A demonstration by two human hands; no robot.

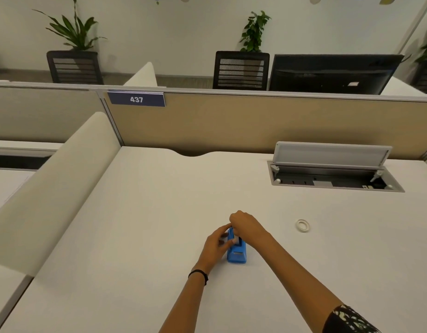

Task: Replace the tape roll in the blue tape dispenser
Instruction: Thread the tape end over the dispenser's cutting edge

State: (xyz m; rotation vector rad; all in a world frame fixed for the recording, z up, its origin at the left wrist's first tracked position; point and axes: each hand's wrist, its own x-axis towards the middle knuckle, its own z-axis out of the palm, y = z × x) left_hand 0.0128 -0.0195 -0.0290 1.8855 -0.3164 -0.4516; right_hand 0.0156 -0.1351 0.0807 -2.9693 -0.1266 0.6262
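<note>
A: Two hands on blue tape dispenser, seated on white desk roughly at 6 o'clock from desk centre, cutter end facing the camera.

B: Left hand?

A: Wrapped against dispenser's 9 o'clock side, thumb across the top edge. Holding the body. Black band on that wrist.

B: Right hand?

A: Curled over the far top end, 12 o'clock of dispenser, fingers pinched narrow on something white at the roll slot. Cannot tell if tape or the core; too small, partly hidden by knuckles.

B: Spare roll?

A: Tape roll, whitish ring, lying flat on desk at 3 o'clock of the hands, well apart, untouched.

B: Anything else on the surface?

A: Cable box recessed at 1 o'clock, lid propped up. Tan partition along the far edge, "437" tag at 11 o'clock. Patterned sleeve on right upper arm.
</note>
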